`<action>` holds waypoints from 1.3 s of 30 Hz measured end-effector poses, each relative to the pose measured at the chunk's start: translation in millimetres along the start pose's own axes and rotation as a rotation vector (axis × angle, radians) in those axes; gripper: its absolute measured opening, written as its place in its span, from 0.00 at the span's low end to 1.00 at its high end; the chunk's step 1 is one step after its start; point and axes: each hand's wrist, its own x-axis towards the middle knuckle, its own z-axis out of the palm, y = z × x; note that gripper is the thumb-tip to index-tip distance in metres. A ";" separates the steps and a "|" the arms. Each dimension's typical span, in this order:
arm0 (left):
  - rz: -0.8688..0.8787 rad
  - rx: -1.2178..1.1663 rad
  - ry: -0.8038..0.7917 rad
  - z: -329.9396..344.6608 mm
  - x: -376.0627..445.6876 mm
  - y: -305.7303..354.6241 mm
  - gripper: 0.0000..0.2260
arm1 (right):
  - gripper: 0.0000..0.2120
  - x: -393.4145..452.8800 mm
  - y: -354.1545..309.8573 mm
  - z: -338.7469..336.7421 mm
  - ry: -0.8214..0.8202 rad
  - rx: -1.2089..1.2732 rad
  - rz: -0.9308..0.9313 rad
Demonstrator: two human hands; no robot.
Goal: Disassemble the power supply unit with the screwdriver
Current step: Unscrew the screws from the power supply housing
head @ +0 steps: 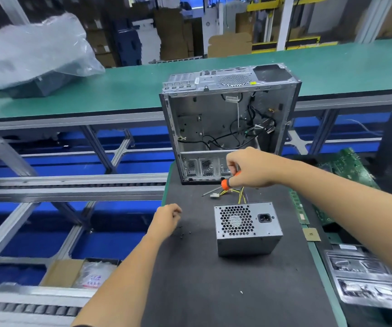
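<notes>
Pretty bright, even overhead light; shadows are soft, just a faint dark patch under the power supply (247,228) on the black mat (214,291); no harsh glare, though the clear plastic bag (32,50) far left of the power supply has a milky sheen; stuff behind it, the boxes and shelving, is smeared and blocky; wide-angle lens bends the rails and belt edges toward the frame borders; the right hand (249,168) looks slightly motion-blurred.

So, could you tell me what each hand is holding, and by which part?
The right hand grips the screwdriver by its orange handle; the left hand holds nothing visible.
</notes>
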 end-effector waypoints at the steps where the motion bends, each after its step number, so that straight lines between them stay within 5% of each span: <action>1: 0.001 0.010 0.008 2.8 0.8 -2.8 0.08 | 0.15 1.8 0.1 0.0 -0.007 -0.007 0.002; 22: -0.123 0.038 -0.042 20.7 17.5 -13.7 0.06 | 0.13 12.8 -8.4 7.3 -0.078 -0.019 -0.033; 28: -0.132 -0.191 0.108 2.7 19.9 7.7 0.11 | 0.13 3.5 -8.6 -14.3 0.049 -0.022 -0.034; 34: 0.190 -0.479 0.035 -13.9 5.2 97.8 0.12 | 0.07 -8.5 -13.9 -42.0 0.152 -0.050 0.009; 39: 0.419 -0.426 -0.156 16.9 -23.4 151.1 0.09 | 0.09 -27.1 -5.3 -60.1 0.192 -0.112 0.059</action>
